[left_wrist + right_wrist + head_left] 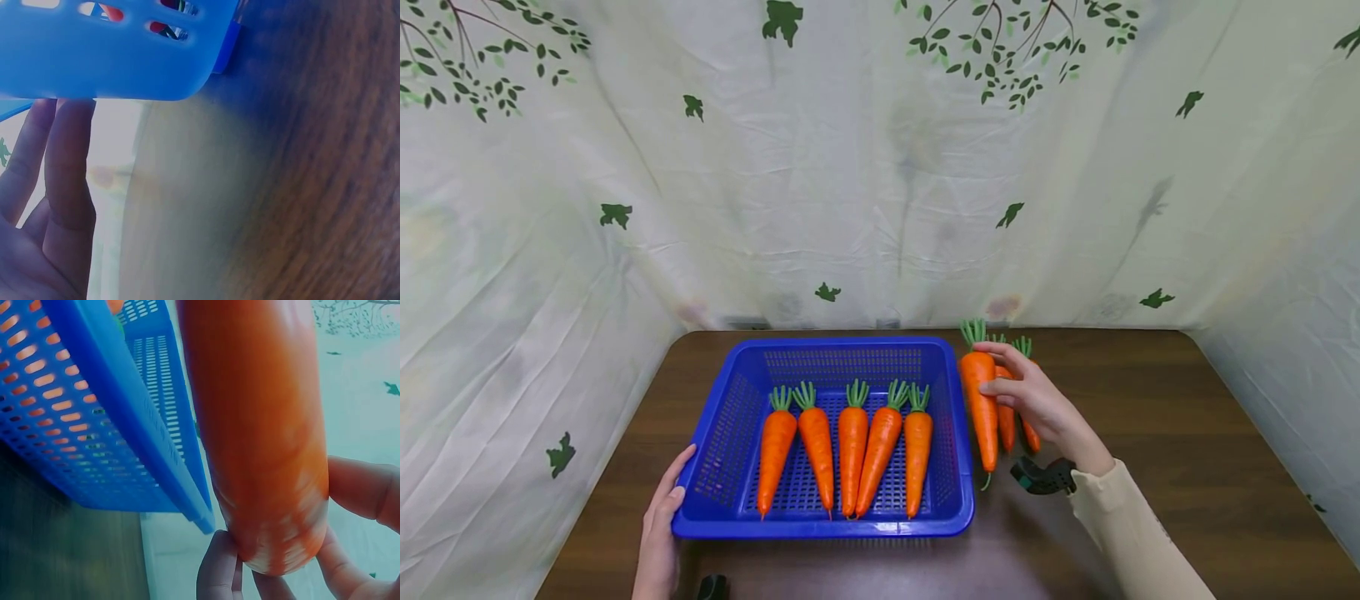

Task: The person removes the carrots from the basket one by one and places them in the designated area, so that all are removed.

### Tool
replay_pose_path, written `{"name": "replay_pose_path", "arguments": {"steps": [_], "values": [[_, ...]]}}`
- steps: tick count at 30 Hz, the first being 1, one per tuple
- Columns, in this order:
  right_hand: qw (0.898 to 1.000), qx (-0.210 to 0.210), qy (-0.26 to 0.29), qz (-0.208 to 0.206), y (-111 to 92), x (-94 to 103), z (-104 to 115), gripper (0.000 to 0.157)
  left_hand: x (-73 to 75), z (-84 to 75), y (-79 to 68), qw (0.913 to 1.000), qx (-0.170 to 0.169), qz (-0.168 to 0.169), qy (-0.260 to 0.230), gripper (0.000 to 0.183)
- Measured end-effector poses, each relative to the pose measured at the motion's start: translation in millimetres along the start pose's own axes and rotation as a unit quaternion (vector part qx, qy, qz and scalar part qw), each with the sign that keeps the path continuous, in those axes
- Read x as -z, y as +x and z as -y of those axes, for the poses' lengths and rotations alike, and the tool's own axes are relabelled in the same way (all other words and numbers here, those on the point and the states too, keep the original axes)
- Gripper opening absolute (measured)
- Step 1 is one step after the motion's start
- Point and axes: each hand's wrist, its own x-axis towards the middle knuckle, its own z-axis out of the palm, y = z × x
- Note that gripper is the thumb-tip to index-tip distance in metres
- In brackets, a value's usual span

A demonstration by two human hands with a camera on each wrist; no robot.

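Currently stocked: 1 blue basket (823, 529), perforated, on brown table (1187, 433). Contents: 5 carrots (853, 458), approx. side by side, green tops to far side.

Held carrot (979, 408), qty. 1: just outside basket's R wall, pinched betw. thumb & fingers of R hand (1037, 400); can't tell if it's lifted off table.

Loose carrots (1006, 425), qty. 2: close beside it, partly hidden by R hand.

L hand (660, 517): fingers fairly straight, tips against basket's L rim; firmness of contact unclear.

Misc.: 1 blk. wrist device (1043, 477), R wrist; 1 printed cloth (850, 167) behind table.

Risks, est.: held carrot could catch on R rim if carried sideways too low; smooth, tapered body might slip from a light pinch; R hand, being so near, could knock the 2 loose carrots & roll them; basket might slide if bumped, L hand's touch perhaps being too light to brace it.
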Motion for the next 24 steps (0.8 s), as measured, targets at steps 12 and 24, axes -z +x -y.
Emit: {"name": "replay_pose_path", "arguments": {"steps": [12, 24], "values": [[1.0, -0.008, -0.014, -0.024, -4.3, 13.3, -3.2, 0.06, 0.0, -0.1, 0.2, 1.0, 0.003, -0.001, -0.002, 0.05], [0.999, -0.005, -0.004, -0.043, -10.1, 30.3, -10.4, 0.055, -1.1, 0.3, -0.1, 0.9999, 0.006, -0.003, -0.011, 0.05]]}}
